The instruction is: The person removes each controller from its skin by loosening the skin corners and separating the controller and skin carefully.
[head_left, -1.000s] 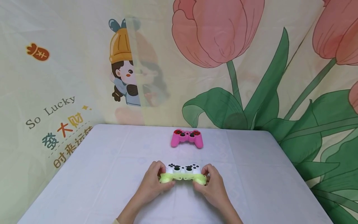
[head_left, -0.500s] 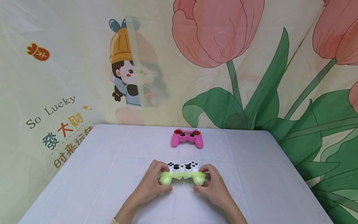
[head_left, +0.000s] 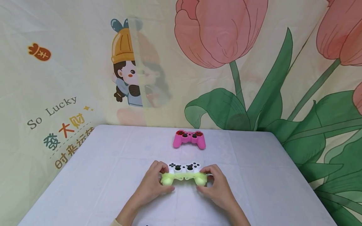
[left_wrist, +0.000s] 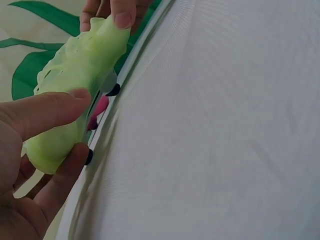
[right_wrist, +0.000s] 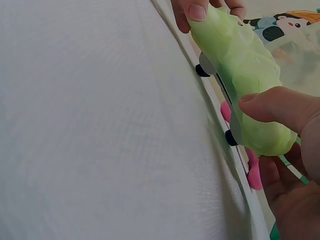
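Observation:
A white game controller with black thumbsticks and buttons is between my hands in the head view. A pale yellow-green translucent silicone sleeve covers its lower part and both grips. My left hand pinches the left grip, thumb on the near side and fingers at the far side. With thumb and fingers my right hand pinches the right grip. Both wrist views show the sleeve from its underside, with each thumb pressed on it. Most of the controller's white shell is hidden there.
A pink game controller with black thumbsticks lies farther back, near the far edge of the white-covered table. Behind the table hangs a printed cloth with tulips, a cartoon figure and lettering.
Both hands have shifted their grip slightly on the covered controller, and its top has tipped up a little toward the camera. The pink controller stays put.

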A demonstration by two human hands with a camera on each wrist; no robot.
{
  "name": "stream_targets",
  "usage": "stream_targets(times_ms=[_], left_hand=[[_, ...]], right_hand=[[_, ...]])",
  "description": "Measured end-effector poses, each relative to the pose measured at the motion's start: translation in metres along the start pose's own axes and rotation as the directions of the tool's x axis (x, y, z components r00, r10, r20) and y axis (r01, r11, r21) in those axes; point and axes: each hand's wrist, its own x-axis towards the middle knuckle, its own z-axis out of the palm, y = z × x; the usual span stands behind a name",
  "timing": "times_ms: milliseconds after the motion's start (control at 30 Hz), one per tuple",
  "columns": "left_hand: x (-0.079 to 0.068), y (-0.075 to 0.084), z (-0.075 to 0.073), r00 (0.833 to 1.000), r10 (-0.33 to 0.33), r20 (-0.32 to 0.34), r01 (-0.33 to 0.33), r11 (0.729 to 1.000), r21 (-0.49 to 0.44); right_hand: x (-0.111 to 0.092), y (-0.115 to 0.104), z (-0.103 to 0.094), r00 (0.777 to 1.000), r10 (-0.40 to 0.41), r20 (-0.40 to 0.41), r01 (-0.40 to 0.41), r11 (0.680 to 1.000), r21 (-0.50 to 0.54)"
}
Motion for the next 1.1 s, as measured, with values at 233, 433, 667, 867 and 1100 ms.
stream_targets(times_ms=[233, 433, 667, 867, 1100], left_hand=[[-0.0005, 0.0006, -0.0004, 0.999, 0.032, -0.015, -0.031, 0.999, 0.036], [-0.0012, -0.0008, 0.0011, 0.997, 0.076, 0.006, -0.076, 0.994, 0.074], [-0.0022, 0.0001, 0.0025, 0.996, 0.085, 0.025, -0.087, 0.994, 0.067], [-0.0018, 0.0011, 0.0031, 0.996, 0.082, 0.037, -0.084, 0.994, 0.076], [-0.0012, 0.0022, 0.0007, 0.999, 0.002, 0.035, -0.002, 1.000, -0.010]], right_hand=[[-0.0004, -0.0003, 0.0006, 1.000, -0.018, -0.003, 0.018, 0.997, -0.078], [-0.0013, -0.0027, 0.0004, 0.999, -0.049, 0.015, 0.051, 0.989, -0.138], [-0.0012, -0.0040, -0.0001, 1.000, -0.003, 0.028, 0.007, 0.990, -0.142], [-0.0014, -0.0044, 0.0006, 0.999, 0.011, 0.032, -0.005, 0.987, -0.162], [-0.0013, -0.0047, 0.0006, 1.000, 0.016, 0.008, -0.015, 0.992, -0.124]])
